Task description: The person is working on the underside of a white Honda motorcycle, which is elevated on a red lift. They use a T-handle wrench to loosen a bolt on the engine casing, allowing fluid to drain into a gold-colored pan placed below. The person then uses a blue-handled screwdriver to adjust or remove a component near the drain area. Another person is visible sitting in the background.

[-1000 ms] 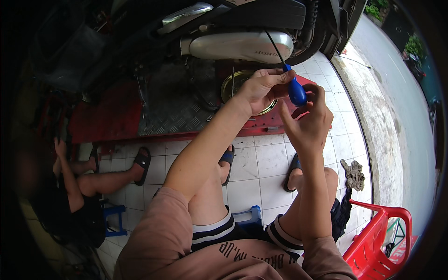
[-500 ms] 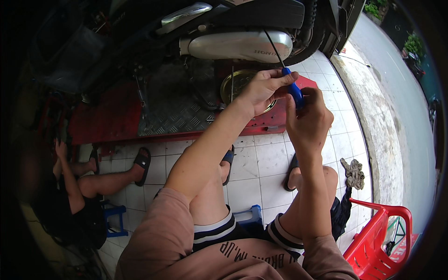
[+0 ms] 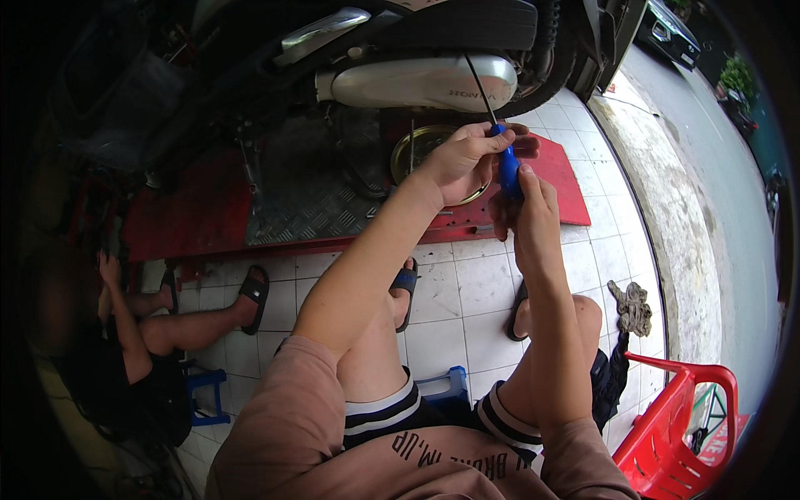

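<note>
A blue-handled screwdriver (image 3: 507, 167) is held between my two hands, its thin dark shaft slanting up and left across the motorbike's silver engine-side cover (image 3: 421, 82). My left hand (image 3: 467, 158) pinches the top of the handle near the shaft with thumb and fingers. Around the handle's lower end, my right hand (image 3: 532, 208) is closed, thumb uppermost. Behind my left hand lies a round gold-coloured pan (image 3: 403, 158), partly hidden, with a thin rod standing at it. The motorbike rests above a red lift platform (image 3: 192, 212) with a patterned metal plate.
At the left sits another person (image 3: 125, 358), legs stretched toward the lift, near a blue stool (image 3: 208, 392). A red plastic chair (image 3: 675, 425) stands at lower right, with a crumpled grey rag (image 3: 632, 307) on the tiles. Beyond the doorway a dark car (image 3: 669, 35) is on the road.
My right hand has shifted down and left, its grip now at the handle's lower end. The screwdriver has moved slightly left and stands steeper. A car has come into view on the road.
</note>
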`<act>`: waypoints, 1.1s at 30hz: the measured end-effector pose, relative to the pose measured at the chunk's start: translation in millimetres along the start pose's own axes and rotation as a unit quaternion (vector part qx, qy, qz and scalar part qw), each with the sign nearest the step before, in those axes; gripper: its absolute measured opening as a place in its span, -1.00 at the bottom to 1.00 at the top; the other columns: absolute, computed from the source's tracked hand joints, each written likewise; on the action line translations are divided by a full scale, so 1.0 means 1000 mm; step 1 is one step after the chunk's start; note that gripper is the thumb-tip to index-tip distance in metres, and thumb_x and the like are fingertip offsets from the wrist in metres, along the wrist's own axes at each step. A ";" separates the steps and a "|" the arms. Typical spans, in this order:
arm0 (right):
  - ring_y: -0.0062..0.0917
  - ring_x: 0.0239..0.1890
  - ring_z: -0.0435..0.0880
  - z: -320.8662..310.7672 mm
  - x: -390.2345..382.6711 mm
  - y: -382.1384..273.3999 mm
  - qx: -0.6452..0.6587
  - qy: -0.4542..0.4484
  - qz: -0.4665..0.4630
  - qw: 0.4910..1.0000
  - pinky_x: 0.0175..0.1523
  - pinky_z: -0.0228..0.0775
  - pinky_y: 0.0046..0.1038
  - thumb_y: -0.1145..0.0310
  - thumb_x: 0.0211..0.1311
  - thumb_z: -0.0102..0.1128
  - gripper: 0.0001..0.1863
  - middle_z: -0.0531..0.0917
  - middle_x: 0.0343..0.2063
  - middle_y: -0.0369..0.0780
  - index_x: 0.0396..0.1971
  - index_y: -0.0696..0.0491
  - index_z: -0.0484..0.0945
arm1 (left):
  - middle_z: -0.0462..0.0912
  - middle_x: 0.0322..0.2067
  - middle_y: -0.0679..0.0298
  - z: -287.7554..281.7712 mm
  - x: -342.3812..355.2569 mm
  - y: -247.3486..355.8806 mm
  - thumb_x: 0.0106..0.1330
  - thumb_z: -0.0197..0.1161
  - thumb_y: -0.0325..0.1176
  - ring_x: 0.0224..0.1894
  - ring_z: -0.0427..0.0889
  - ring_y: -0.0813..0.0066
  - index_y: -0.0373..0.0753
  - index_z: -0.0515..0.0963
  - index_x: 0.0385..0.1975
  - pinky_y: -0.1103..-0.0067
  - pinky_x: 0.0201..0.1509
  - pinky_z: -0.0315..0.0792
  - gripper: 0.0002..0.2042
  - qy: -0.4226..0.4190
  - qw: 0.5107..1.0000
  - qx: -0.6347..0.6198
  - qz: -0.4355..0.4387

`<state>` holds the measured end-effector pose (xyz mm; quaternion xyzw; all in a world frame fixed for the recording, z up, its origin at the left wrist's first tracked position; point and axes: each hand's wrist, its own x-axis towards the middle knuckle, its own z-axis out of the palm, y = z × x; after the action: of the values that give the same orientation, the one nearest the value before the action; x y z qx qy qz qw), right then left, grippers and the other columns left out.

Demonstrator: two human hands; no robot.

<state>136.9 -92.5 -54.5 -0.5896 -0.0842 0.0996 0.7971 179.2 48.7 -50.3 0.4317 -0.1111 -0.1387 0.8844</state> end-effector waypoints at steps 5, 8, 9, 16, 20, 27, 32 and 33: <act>-0.65 -0.76 0.43 -0.005 0.007 -0.010 0.081 -0.067 0.115 0.988 -0.67 0.19 -0.62 0.11 0.42 -0.23 -0.62 0.50 -0.69 -0.23 -0.35 0.13 0.40 | 0.59 -0.17 0.18 -0.013 0.000 -0.001 0.33 0.15 -0.40 -0.06 0.57 0.38 -0.35 0.42 -0.06 0.45 0.09 0.47 -0.75 0.001 0.998 -0.050 -0.027; -0.39 -0.66 0.59 0.015 0.000 -0.009 -0.384 0.050 -0.134 0.912 -0.55 0.35 -0.43 0.25 0.25 0.08 -0.72 0.57 -0.64 -0.14 -0.33 0.20 0.39 | 0.61 -0.20 0.16 -0.011 0.004 -0.004 0.34 0.14 -0.38 -0.10 0.60 0.37 -0.37 0.44 -0.09 0.46 0.05 0.50 -0.77 0.077 0.996 -0.002 -0.038; -0.31 -0.63 0.60 0.017 -0.001 -0.003 -0.481 0.090 -0.215 0.845 -0.52 0.37 -0.37 0.28 0.21 0.13 -0.73 0.58 -0.64 -0.12 -0.36 0.21 0.40 | 0.62 -0.22 0.14 -0.005 0.004 -0.004 0.37 0.12 -0.37 -0.14 0.61 0.38 -0.38 0.45 -0.13 0.48 0.02 0.51 -0.78 0.079 0.996 0.021 -0.026; -0.76 -0.78 0.14 -0.007 0.017 -0.006 0.133 -0.023 0.043 0.990 -0.70 -0.08 -0.62 0.19 0.30 0.07 -0.72 0.28 -0.77 -0.43 -0.40 0.12 0.42 | 0.61 -0.21 0.19 0.001 0.003 -0.002 0.42 0.00 -0.38 -0.12 0.59 0.46 -0.36 0.41 -0.06 0.55 0.01 0.49 -0.78 -0.010 0.999 -0.030 0.011; -0.80 -0.81 0.03 -0.016 0.016 -0.022 0.371 -0.132 0.155 0.906 -0.72 -0.21 -0.70 0.14 0.37 -0.03 -0.71 0.29 -0.71 -0.41 -0.32 0.09 0.40 | 0.61 -0.20 0.26 -0.011 0.009 -0.016 0.40 0.03 -0.39 -0.08 0.55 0.55 -0.30 0.45 -0.02 0.59 0.03 0.42 -0.77 -0.023 0.999 -0.048 0.003; -0.70 -0.79 0.32 0.005 0.007 -0.020 -0.531 0.175 -0.242 0.793 -0.69 0.09 -0.61 0.17 0.29 0.08 -0.69 0.45 -0.69 -0.36 -0.42 0.15 0.43 | 0.60 -0.10 0.20 -0.013 0.009 -0.010 0.37 0.04 -0.43 0.00 0.54 0.47 -0.37 0.48 -0.04 0.52 0.18 0.36 -0.76 -0.016 0.999 -0.027 0.022; -0.72 -0.83 0.23 -0.005 0.019 -0.008 -0.097 0.032 -0.053 0.993 -0.71 0.03 -0.62 0.19 0.34 0.00 -0.72 0.40 -0.74 -0.40 -0.45 0.09 0.42 | 0.61 -0.12 0.21 0.000 0.005 -0.005 0.39 0.01 -0.39 -0.03 0.56 0.49 -0.35 0.44 0.02 0.54 0.14 0.39 -0.73 -0.059 0.996 -0.058 0.028; -0.75 -0.86 0.01 -0.009 0.014 -0.015 0.229 -0.074 0.118 0.964 -0.76 -0.15 -0.65 0.10 0.38 -0.10 -0.68 0.25 -0.79 -0.44 -0.45 0.03 0.36 | 0.62 -0.16 0.21 -0.001 0.005 -0.005 0.39 0.02 -0.42 -0.07 0.57 0.50 -0.35 0.46 -0.04 0.54 0.11 0.42 -0.77 -0.066 0.995 -0.077 0.016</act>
<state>153.9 -101.3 -42.5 -0.3883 -0.0477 0.2525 0.8850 183.8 44.7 -54.8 0.3502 -0.1649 -0.1604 0.9080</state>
